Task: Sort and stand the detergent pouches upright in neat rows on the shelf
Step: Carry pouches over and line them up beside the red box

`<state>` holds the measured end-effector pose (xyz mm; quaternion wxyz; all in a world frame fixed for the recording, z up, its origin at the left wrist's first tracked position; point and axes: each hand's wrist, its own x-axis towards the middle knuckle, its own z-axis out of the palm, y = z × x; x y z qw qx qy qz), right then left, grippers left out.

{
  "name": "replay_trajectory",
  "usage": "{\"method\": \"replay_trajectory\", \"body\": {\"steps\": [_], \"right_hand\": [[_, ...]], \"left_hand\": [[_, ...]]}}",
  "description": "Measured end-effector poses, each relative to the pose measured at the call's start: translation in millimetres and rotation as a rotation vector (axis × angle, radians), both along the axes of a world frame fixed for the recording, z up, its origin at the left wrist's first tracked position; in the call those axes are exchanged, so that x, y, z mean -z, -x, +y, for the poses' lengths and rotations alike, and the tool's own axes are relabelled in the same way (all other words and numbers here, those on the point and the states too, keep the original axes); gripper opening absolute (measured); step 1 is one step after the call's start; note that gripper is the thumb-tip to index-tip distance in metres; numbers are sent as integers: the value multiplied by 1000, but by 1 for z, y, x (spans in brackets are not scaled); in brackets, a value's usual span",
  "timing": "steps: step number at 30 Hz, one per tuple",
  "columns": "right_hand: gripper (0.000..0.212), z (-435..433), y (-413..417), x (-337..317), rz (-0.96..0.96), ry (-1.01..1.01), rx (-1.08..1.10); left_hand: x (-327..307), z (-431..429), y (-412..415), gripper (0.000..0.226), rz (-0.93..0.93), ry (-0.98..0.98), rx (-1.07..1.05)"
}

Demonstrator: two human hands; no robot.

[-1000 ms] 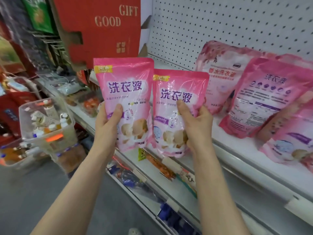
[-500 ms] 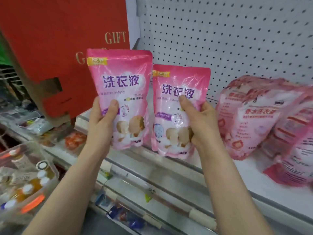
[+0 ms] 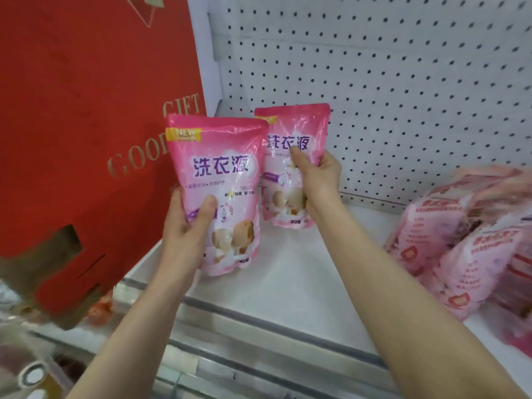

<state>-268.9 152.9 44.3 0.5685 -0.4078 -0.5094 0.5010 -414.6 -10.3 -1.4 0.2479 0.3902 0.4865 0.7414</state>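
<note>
Two pink detergent pouches stand upright over the left end of the white shelf (image 3: 302,272). My left hand (image 3: 188,226) grips the nearer pouch (image 3: 221,174) by its lower left side, its base near the shelf's front part. Farther back, close to the pegboard, my right hand (image 3: 315,180) grips the second pouch (image 3: 290,139) from its right side, with the pouch's base at the shelf surface. The nearer pouch overlaps the left edge of the farther one. A pile of pink pouches (image 3: 460,243) lies slumped on the shelf's right side.
A big red gift box (image 3: 86,125) stands just left of the shelf, touching its end. White pegboard (image 3: 388,96) forms the back wall. A metal rail (image 3: 273,329) runs along the shelf front. Blurred goods sit on lower shelves at the bottom left.
Both hands moved forward and down onto the shelf's left end. The right pouch went deeper toward the pegboard and now sits behind the left one instead of beside it.
</note>
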Motion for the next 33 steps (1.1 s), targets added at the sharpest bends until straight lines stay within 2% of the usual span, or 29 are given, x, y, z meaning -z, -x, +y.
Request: {"method": "replay_trajectory", "body": {"steps": [2, 5, 9, 12, 17, 19, 24, 26, 28, 29, 31, 33], "right_hand": [[22, 19, 20, 6, 6, 12, -19], [17, 45, 49, 14, 70, 60, -67], [26, 68, 77, 23, 122, 111, -112], [19, 75, 85, 28, 160, 164, -141], [10, 79, 79, 25, 127, 95, -221], [14, 77, 73, 15, 90, 32, -230], [10, 71, 56, -16, -100, -90, -218], [20, 67, 50, -30, -184, -155, -126], [34, 56, 40, -52, -226, -338, 51], [34, 47, 35, -65, -239, -474, 83], [29, 32, 27, -86, -413, -672, -81], [26, 18, 24, -93, -732, -662, -355]], "left_hand": [[2, 8, 4, 34, -12, 3, -11], [6, 17, 11, 32, -22, 29, -29], [10, 26, 19, 30, 2, 77, -47], [13, 32, 23, 32, -7, 87, -45], [16, 37, 26, 28, 43, 54, -47], [17, 39, 25, 30, 52, 45, -31], [19, 42, 19, 30, 51, 53, 5], [19, 42, 16, 28, 51, 47, 23], [17, 43, 14, 26, 64, 46, 33], [16, 43, 14, 25, 72, 46, 38], [13, 46, 13, 24, 83, 45, 53], [12, 50, 12, 24, 104, 47, 63]]}}
